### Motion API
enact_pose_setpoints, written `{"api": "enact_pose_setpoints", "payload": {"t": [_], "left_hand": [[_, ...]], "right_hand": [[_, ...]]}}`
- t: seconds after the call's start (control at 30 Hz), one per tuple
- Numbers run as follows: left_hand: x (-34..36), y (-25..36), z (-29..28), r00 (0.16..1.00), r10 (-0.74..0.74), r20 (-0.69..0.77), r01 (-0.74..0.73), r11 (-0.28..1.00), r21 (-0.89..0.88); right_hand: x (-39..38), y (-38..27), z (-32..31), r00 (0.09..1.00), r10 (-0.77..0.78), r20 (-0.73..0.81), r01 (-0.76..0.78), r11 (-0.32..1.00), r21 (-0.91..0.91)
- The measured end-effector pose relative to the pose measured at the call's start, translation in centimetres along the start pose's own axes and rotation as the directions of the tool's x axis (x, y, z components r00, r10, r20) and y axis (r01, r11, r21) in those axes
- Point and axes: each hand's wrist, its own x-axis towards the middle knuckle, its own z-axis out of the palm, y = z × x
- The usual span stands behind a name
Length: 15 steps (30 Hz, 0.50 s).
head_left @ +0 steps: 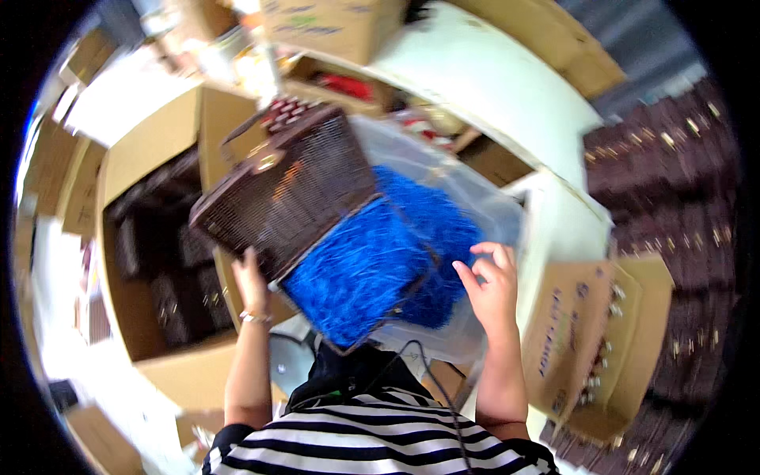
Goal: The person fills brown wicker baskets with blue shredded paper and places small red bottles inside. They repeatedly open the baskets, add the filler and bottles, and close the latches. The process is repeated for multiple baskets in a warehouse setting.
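Now, brown case (317,182) lies opened over clear bin (500,215); blue shreds (348,269) fill its base, also lie in bin. Left hand (251,283) grips case side, fingers partly hidden. Right hand (492,285) half-curled, nothing held, near bin. Left carton (154,150) contains dark cases (142,245).

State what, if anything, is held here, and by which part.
The left hand holds the open brown woven case by the near edge of its bare half, close to the fold. The right hand appears to hold nothing.
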Motion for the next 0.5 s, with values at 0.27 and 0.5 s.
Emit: {"api": "enact_pose_setpoints", "payload": {"t": [0.27,0.5], "left_hand": [[1.0,1.0,2.9,0.99,-0.116,0.08,0.107,0.989,0.104],[-0.1,0.9,7.6,0.976,-0.129,0.173,0.091,0.973,0.213]], "right_hand": [[-6.7,-11.5,-26.0,0.993,0.115,-0.038,-0.117,0.991,-0.058],[-8.5,11.4,-43.8,0.798,0.58,-0.165,-0.541,0.567,-0.621]]}}
